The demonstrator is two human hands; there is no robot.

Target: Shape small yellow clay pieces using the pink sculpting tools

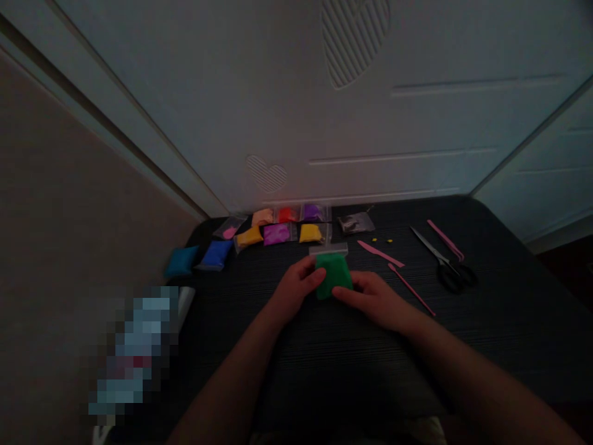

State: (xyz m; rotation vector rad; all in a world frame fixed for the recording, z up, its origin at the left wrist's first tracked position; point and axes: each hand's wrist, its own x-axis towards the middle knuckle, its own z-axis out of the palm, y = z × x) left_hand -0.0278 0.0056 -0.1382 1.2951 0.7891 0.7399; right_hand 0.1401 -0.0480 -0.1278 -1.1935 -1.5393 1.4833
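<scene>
Green packet [334, 275]: head view, held up between fingers of both hands, clear strip at top sticking out beyond fingertips
Left hand [294, 289]: grasping packet's left side, thumb on green face, other fingers curled at edge
Right hand [377, 300]: grasping lower right side, thumb across front, fingers bent behind edge
Row beyond fingers: yellow packet [310, 233], magenta packet [277, 233], orange packet [249, 237]
Farther row: purple packet [313, 213], red packet [287, 214], peach packet [262, 217], pink-filled packet [229, 231]
Left of left fingers: blue packet [215, 254], then teal packet [181, 261] farther out
Beyond right fingers: dark-filled packet [356, 223], two yellow bits [390, 241]
Right of right fingers: pink knife-shaped tool [380, 253], thin pink stick [411, 289] nearby; scissors [447, 272], pink tweezer-like tool [445, 240] farther right
Under hands: dark tabletop [306, 371]
Behind everything: pale panel [208, 111], raised striped hearts
Far left of fingers: pixelated object [139, 346], can't tell what
Light: dim
</scene>
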